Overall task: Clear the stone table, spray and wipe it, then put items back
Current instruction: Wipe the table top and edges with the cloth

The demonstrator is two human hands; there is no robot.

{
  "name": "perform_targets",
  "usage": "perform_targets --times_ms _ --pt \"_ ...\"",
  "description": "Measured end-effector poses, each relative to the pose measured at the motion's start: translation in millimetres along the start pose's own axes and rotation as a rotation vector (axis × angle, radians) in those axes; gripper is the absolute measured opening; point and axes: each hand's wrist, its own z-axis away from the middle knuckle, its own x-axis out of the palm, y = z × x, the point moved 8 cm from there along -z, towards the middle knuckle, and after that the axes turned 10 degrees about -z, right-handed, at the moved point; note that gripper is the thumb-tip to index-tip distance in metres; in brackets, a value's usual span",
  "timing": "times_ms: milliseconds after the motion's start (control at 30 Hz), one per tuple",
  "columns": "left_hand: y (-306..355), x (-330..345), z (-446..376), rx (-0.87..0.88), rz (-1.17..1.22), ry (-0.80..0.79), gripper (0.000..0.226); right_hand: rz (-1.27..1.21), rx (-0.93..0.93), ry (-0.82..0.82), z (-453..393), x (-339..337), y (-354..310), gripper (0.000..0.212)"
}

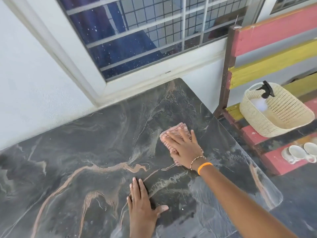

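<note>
The dark stone table (72,152) with pink and white veins fills the lower view, bare of items and streaked with wet patches. My right hand (184,148) presses flat on a pink ribbed cloth (175,130) near the table's right edge. My left hand (142,208) rests flat on the stone, fingers apart, nearer to me and holding nothing. A spray bottle (260,98) with a black trigger stands inside a cream woven basket (281,124) on the bench to the right.
A slatted bench (267,35) painted red and yellow stands right of the table; two white cups (298,152) lie on its seat. A white wall and a barred window (145,31) run behind the table. Dark floor shows at the lower right.
</note>
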Motion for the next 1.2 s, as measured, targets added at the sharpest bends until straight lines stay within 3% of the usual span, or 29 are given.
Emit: perform_targets --times_ms 200,300,367,467,600,967,1067,1200 --pt "0.4 4.5 3.1 0.035 0.047 0.055 0.133 -0.004 0.478 0.131 62.0 -33.3 118.9 0.060" --pt "0.4 5.5 5.6 0.053 0.061 0.093 0.143 0.003 0.585 0.181 95.7 -23.9 114.8 0.061" --pt "-2.2 4.9 5.9 0.053 0.161 0.138 0.130 0.002 0.581 0.211 109.6 -13.3 92.5 0.061" --pt "-10.9 -2.8 11.9 0.026 0.297 0.270 0.096 0.015 0.489 0.221 112.7 1.5 44.3 0.061" --pt "-39.2 -20.6 31.2 -0.057 0.411 0.480 0.021 0.045 0.323 0.201 87.3 18.3 -24.1 0.062" --pt "-108.3 -10.9 59.2 -0.334 0.501 0.517 0.021 0.012 -0.078 -0.050 -71.5 51.0 -140.8 0.064" --pt "-114.3 -1.2 63.1 -0.390 0.531 0.472 0.015 0.109 -0.310 -0.117 -73.0 59.6 -162.8 0.063" --pt "-112.0 -3.7 61.9 -0.376 0.520 0.434 0.028 0.150 -0.508 -0.169 -31.1 65.7 -162.2 0.065"
